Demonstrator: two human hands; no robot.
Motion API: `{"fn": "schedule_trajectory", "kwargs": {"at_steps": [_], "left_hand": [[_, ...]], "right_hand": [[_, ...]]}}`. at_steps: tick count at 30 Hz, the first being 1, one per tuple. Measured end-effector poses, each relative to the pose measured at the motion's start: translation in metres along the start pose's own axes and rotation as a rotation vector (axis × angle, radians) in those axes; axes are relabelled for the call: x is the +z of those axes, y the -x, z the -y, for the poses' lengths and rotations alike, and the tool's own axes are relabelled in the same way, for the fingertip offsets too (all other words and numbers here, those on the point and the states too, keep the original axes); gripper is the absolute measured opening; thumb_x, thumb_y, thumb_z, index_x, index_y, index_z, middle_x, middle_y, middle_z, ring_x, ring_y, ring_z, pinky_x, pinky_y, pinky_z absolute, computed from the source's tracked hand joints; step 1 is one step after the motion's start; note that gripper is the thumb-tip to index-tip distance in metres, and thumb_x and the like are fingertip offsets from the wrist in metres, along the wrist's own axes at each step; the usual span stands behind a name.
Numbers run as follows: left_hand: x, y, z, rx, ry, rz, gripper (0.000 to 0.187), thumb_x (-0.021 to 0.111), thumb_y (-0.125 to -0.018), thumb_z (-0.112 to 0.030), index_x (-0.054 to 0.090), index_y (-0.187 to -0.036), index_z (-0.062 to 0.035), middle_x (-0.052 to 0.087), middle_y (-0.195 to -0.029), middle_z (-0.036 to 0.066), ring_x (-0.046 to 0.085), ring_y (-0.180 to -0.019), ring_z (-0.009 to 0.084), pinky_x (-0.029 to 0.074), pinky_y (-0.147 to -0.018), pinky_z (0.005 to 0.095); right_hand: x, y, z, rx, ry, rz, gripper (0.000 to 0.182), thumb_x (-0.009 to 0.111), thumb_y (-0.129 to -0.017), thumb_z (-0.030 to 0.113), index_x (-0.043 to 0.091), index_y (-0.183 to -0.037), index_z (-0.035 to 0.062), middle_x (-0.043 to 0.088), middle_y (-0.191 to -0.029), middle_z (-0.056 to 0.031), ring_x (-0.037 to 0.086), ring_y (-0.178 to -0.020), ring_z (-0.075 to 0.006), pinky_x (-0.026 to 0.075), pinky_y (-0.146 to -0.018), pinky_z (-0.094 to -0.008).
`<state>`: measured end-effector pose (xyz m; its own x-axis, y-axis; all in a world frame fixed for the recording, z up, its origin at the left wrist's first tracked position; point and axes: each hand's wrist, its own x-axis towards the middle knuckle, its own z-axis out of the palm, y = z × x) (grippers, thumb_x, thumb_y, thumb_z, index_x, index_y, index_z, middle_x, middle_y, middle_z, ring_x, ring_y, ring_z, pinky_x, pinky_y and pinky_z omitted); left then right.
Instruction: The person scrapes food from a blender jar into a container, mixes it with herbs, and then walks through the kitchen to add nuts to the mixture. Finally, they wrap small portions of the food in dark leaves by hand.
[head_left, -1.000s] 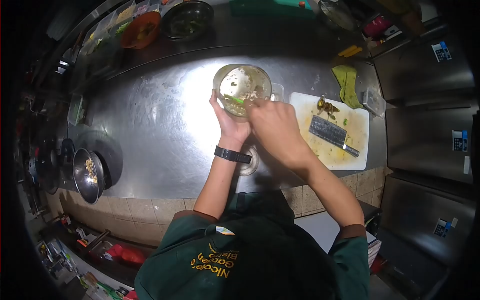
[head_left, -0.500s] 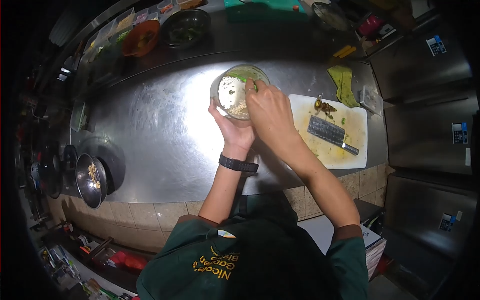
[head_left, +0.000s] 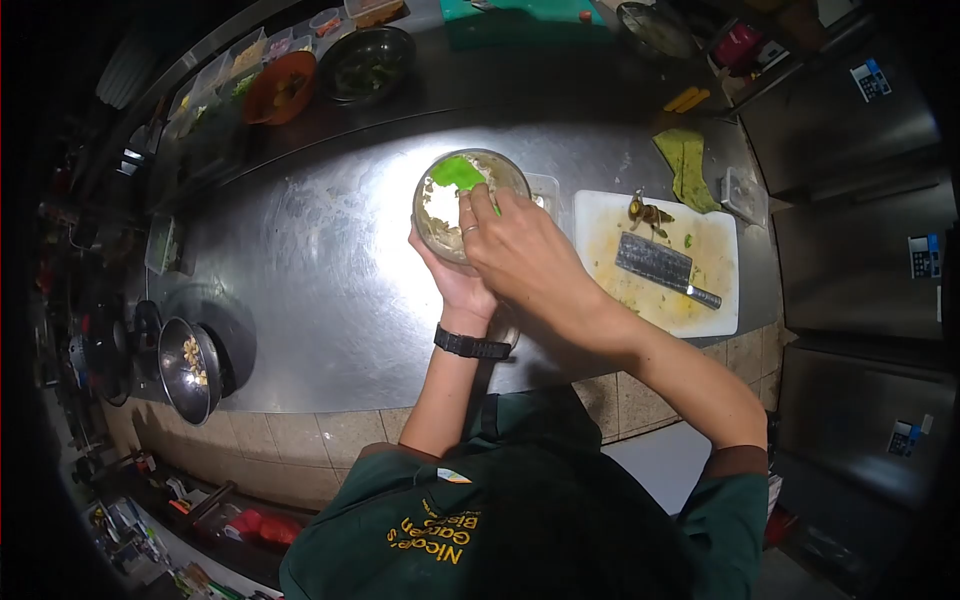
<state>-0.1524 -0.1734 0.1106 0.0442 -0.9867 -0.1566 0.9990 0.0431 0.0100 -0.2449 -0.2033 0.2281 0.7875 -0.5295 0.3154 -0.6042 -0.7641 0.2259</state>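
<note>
My left hand [head_left: 458, 282] is wrapped around the near left side of a round bowl [head_left: 504, 165] and steadies it above the steel counter. Inside the bowl lies a white and pale beige mixture [head_left: 438, 207], brightly lit and partly hidden by my fingers. Closed around a bright green spatula [head_left: 457, 172], my right hand [head_left: 520, 235] reaches over the bowl's right side. The spatula's broad head shows against the white mixture at the far side of the bowl; most of its handle is covered by my fingers.
Right of the bowl, a white cutting board [head_left: 600, 225] bears a cleaver [head_left: 655, 262] and dark scraps. A clear container [head_left: 545, 190] stands behind my right hand. A tilted metal bowl [head_left: 190, 395] sits at the left edge. A green cloth [head_left: 685, 170] lies beyond the board.
The spatula's green head has come into plain view at the bowl's far side. My right hand has shifted left and down, and the bowl slightly left. A clear container shows behind it.
</note>
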Motion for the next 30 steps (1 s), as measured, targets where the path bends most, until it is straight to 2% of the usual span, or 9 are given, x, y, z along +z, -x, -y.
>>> {"fn": "schedule_trajectory", "kwargs": {"at_steps": [3, 6, 10, 12, 15, 21, 23, 27, 30], "left_hand": [[-0.003, 0.000, 0.004, 0.147, -0.268, -0.160, 0.079, 0.037, -0.092, -0.074, 0.042, -0.147, -0.0178, 0.046, -0.147, 0.008, 0.044, -0.134, 0.0291, 0.036, -0.114, 0.0462], [0.005, 0.002, 0.004, 0.145, -0.294, -0.124, 0.077, 0.036, -0.093, -0.073, 0.041, -0.148, -0.0180, 0.046, -0.147, 0.008, 0.043, -0.134, 0.0294, 0.033, -0.115, 0.0462], [0.011, 0.005, 0.003, -0.048, 0.141, 0.085, 0.076, 0.036, -0.095, -0.071, 0.042, -0.147, -0.0164, 0.047, -0.146, 0.008, 0.043, -0.134, 0.0281, 0.032, -0.116, 0.0440], [-0.001, 0.001, 0.002, -0.121, 0.321, 0.208, 0.075, 0.037, -0.095, -0.070, 0.043, -0.146, -0.0158, 0.047, -0.146, 0.008, 0.044, -0.133, 0.0275, 0.033, -0.116, 0.0434], [-0.024, -0.001, 0.001, 0.104, -0.145, -0.109, 0.074, 0.038, -0.096, -0.068, 0.044, -0.145, -0.0144, 0.048, -0.145, 0.008, 0.046, -0.130, 0.0267, 0.034, -0.115, 0.0421], [-0.043, 0.003, -0.005, -0.016, 0.050, 0.097, 0.074, 0.041, -0.095, -0.069, 0.045, -0.144, -0.0137, 0.049, -0.143, 0.009, 0.049, -0.128, 0.0270, 0.038, -0.113, 0.0423], [-0.014, 0.007, -0.002, 0.013, -0.019, -0.095, 0.076, 0.042, -0.093, -0.070, 0.045, -0.144, -0.0140, 0.049, -0.143, 0.010, 0.049, -0.128, 0.0280, 0.040, -0.111, 0.0438], [0.018, 0.012, 0.005, -0.134, 0.189, 0.093, 0.077, 0.041, -0.092, -0.071, 0.045, -0.144, -0.0143, 0.050, -0.143, 0.010, 0.049, -0.129, 0.0288, 0.042, -0.109, 0.0449], [0.031, 0.011, 0.011, -0.080, -0.023, -0.032, 0.074, 0.038, -0.094, -0.068, 0.045, -0.144, -0.0144, 0.050, -0.143, 0.009, 0.049, -0.129, 0.0288, 0.044, -0.108, 0.0458]], "right_hand": [[-0.013, 0.001, 0.010, -0.041, -0.116, 0.148, 0.039, 0.062, -0.077, 0.006, 0.065, -0.111, -0.0116, 0.066, -0.105, -0.0206, 0.065, -0.091, -0.0262, 0.057, -0.072, -0.0327], [-0.025, -0.003, 0.004, 0.061, -0.100, 0.194, 0.040, 0.062, -0.077, 0.006, 0.064, -0.112, -0.0116, 0.065, -0.107, -0.0210, 0.064, -0.092, -0.0257, 0.057, -0.072, -0.0328], [-0.027, -0.007, 0.003, 0.241, -0.092, 0.153, 0.039, 0.062, -0.076, 0.006, 0.065, -0.111, -0.0108, 0.065, -0.108, -0.0200, 0.064, -0.091, -0.0248, 0.056, -0.073, -0.0321], [-0.024, -0.003, 0.009, 0.048, -0.041, 0.152, 0.036, 0.061, -0.077, 0.007, 0.065, -0.109, -0.0093, 0.065, -0.105, -0.0182, 0.063, -0.094, -0.0248, 0.055, -0.075, -0.0320], [-0.030, 0.004, 0.014, -0.058, -0.096, 0.197, 0.034, 0.060, -0.078, 0.009, 0.066, -0.107, -0.0078, 0.064, -0.103, -0.0176, 0.061, -0.098, -0.0252, 0.053, -0.078, -0.0322], [-0.038, 0.011, 0.002, -0.155, -0.168, 0.393, 0.030, 0.059, -0.078, 0.009, 0.068, -0.101, -0.0065, 0.063, -0.102, -0.0180, 0.059, -0.097, -0.0260, 0.051, -0.080, -0.0335], [-0.049, 0.010, -0.009, -0.136, -0.164, 0.338, 0.031, 0.059, -0.077, 0.009, 0.068, -0.103, -0.0064, 0.064, -0.100, -0.0174, 0.059, -0.095, -0.0258, 0.052, -0.079, -0.0336], [-0.052, 0.002, -0.020, 0.046, -0.072, 0.047, 0.019, 0.063, -0.077, 0.008, 0.071, -0.091, -0.0031, 0.065, -0.084, -0.0111, 0.060, -0.085, -0.0207, 0.050, -0.067, -0.0292], [-0.038, 0.007, -0.013, 0.137, -0.036, 0.049, 0.030, 0.065, -0.076, 0.007, 0.069, -0.103, -0.0063, 0.066, -0.084, -0.0133, 0.065, -0.084, -0.0206, 0.053, -0.058, -0.0277]]}}
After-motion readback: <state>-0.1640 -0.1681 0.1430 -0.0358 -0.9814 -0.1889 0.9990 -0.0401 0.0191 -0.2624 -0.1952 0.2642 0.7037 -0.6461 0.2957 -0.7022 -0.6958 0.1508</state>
